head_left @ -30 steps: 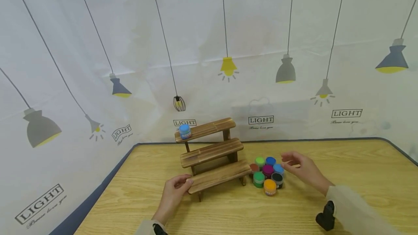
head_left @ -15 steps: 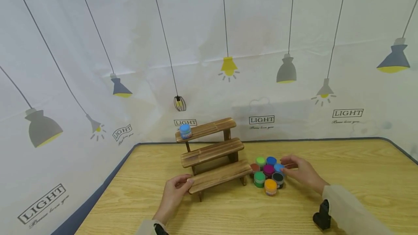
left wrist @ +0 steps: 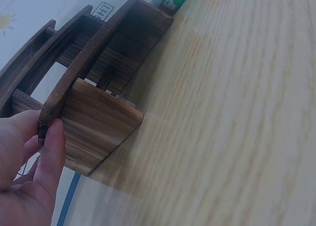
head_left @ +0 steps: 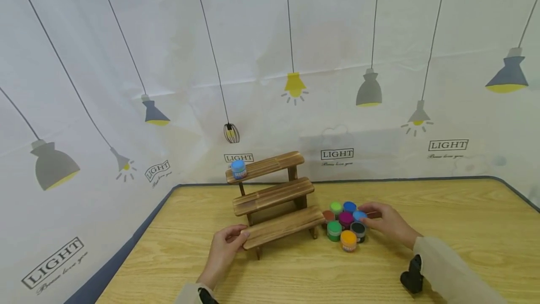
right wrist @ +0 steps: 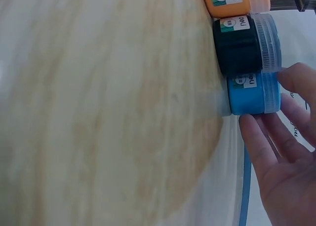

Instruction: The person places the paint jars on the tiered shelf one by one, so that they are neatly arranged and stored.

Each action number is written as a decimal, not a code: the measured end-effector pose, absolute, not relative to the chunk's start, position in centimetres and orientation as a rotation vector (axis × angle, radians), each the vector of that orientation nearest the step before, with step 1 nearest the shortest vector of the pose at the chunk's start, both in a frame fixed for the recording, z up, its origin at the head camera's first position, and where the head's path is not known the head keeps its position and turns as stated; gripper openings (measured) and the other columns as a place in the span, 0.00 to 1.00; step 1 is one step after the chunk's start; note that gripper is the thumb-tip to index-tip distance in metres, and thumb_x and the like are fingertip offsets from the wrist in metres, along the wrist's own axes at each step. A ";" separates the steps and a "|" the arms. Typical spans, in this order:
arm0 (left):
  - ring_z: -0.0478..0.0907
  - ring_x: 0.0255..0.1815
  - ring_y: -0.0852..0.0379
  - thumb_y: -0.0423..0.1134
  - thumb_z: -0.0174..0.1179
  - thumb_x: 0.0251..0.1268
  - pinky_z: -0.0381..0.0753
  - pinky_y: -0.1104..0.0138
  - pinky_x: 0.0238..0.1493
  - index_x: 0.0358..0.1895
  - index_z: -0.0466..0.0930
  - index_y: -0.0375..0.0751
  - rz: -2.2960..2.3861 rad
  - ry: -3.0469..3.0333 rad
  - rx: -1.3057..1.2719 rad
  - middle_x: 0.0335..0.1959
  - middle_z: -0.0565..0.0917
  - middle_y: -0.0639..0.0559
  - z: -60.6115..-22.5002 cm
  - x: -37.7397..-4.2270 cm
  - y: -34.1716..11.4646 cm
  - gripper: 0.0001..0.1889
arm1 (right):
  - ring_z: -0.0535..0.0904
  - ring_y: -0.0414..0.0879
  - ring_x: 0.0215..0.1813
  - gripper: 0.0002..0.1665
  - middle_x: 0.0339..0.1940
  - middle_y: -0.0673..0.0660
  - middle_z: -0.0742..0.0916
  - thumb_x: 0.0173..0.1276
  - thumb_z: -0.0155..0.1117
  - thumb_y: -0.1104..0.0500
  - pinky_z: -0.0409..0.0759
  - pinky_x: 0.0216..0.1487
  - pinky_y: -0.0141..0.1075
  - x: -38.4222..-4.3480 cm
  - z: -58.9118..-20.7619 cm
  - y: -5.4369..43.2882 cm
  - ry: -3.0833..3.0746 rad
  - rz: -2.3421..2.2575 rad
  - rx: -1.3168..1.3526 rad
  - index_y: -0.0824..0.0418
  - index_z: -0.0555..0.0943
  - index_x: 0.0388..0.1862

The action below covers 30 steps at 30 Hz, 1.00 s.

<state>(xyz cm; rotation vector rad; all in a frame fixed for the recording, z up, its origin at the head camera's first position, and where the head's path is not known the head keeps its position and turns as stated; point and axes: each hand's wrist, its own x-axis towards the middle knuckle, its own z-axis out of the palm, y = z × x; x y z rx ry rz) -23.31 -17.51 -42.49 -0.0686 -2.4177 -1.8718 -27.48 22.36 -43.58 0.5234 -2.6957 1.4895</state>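
Note:
A three-tier wooden display stand (head_left: 274, 196) stands on the table. My left hand (head_left: 224, 250) pinches the left end of its lowest shelf, thumb above and fingers below in the left wrist view. On the top shelf, at the left end, sits a light blue paint jar (head_left: 238, 169). Right of the stand, my right hand (head_left: 390, 224) has thumb and fingers around a second light blue paint jar (right wrist: 248, 95), which still stands among the others. Touching it is a black paint jar (right wrist: 239, 45). An orange paint jar (head_left: 348, 240) sits at the cluster's front.
Packed close together are a green jar (head_left: 334, 231), a purple jar (head_left: 346, 220), a brown jar (head_left: 328, 218), a lime jar (head_left: 336, 209) and a dark blue jar (head_left: 349, 207). A lamp-printed white curtain (head_left: 270, 60) hangs behind the wooden table (head_left: 177, 229).
My right hand has moved left and closed its thumb and fingers around the light blue jar in the cluster. The left hand and the stand have stayed put.

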 end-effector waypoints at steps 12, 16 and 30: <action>0.76 0.29 0.60 0.37 0.57 0.59 0.78 0.66 0.30 0.47 0.75 0.25 -1.866 -2.430 -0.056 0.37 0.80 0.41 -42.9 -23.4 -17.6 0.18 | 0.74 0.55 0.44 0.22 0.45 0.65 0.79 0.61 0.59 0.60 0.75 0.44 0.40 -27.5 -43.7 22.5 -2.715 1.435 0.547 0.73 0.73 0.50; 0.76 0.30 0.60 0.37 0.57 0.60 0.79 0.65 0.30 0.47 0.75 0.25 -1.866 -2.429 -0.058 0.38 0.80 0.41 -42.8 -23.4 -17.6 0.17 | 0.74 0.54 0.45 0.22 0.46 0.65 0.78 0.62 0.59 0.58 0.75 0.45 0.41 -27.4 -43.5 22.7 -2.733 1.443 0.546 0.73 0.73 0.50; 0.77 0.30 0.60 0.37 0.57 0.60 0.79 0.65 0.30 0.47 0.75 0.25 -1.878 -2.433 -0.064 0.38 0.80 0.40 -42.6 -23.5 -17.5 0.18 | 0.74 0.54 0.44 0.22 0.42 0.62 0.78 0.61 0.60 0.55 0.76 0.43 0.42 -26.7 -43.3 23.5 -2.776 1.463 0.442 0.71 0.72 0.47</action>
